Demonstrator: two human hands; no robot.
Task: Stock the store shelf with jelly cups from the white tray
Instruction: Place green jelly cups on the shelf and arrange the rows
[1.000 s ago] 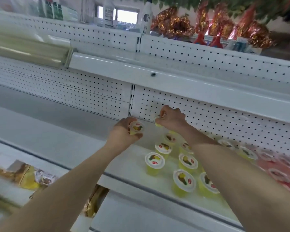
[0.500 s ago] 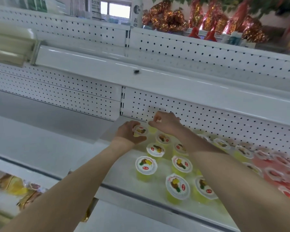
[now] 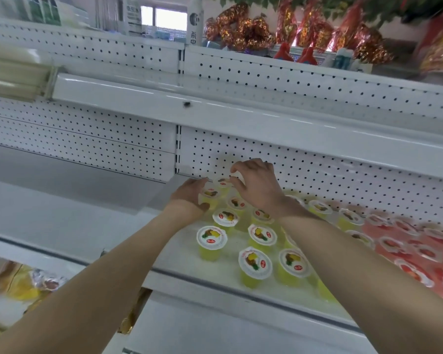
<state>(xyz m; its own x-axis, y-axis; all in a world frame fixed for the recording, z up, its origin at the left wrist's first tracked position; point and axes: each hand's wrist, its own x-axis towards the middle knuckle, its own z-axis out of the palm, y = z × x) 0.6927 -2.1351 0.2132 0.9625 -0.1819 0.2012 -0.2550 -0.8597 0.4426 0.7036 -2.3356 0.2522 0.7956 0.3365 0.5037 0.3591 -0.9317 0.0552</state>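
STOCKING THE JELLY ROW: A person reaches into a store shelf (image 3: 184, 254) with both arms. The left grip (image 3: 188, 196) is clenched round a yellow jelly cup (image 3: 210, 196), with fingers behind it and the thumb in front. The cup is lid up, its axis upright, and sits low over the shelf near the perforated back panel (image 3: 317, 180). The hand hides whether its base touches the shelf.

The right grip (image 3: 258, 185) arches over the back cup (image 3: 224, 182), which stands against the panel. The blur does not show whether those fingers pinch its lid or are clear of it.

The held cup lies just in front of and to the left of that back cup, at the far-left end of the rows of yellow cups (image 3: 211, 240). Only its left side faces bare shelf. The left grip closes from that bare side and looks best placed to seat the cup, probably by lowering it straight and sliding out leftward. A rightward exit would likely knock its neighbours.

Red cups (image 3: 420, 251) fill the shelf further right. The white tray is out of view.
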